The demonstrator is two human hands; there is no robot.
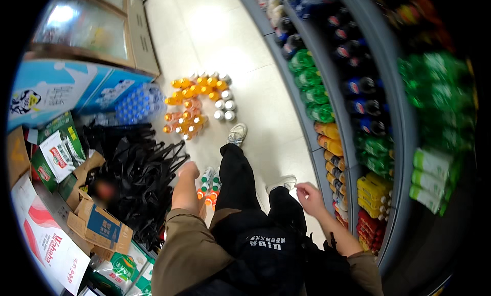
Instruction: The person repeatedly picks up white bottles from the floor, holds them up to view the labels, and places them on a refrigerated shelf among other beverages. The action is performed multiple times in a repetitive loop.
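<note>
My left hand [189,170] hangs beside the black carrier bags [133,168] heaped on the left. Its fingers point away and are hidden, so whether it touches a bag strap cannot be made out. My right hand [309,198] is out near the shelf on the right, fingers loosely bent and apart, with nothing seen in it. On the floor by my left leg stand several small bottles with green and orange caps [208,186]. Ahead of my left shoe is a group of orange drink bottles [192,101], with white-topped bottles [225,106] at its right side.
Shelves [348,137] of cola, green soda and other drinks run along the right. On the left are a blue-capped water pack [138,104], a blue printed panel [76,91], a glass-door cabinet [84,27] and opened cartons [97,227]. A pale tiled floor [215,35] stretches ahead.
</note>
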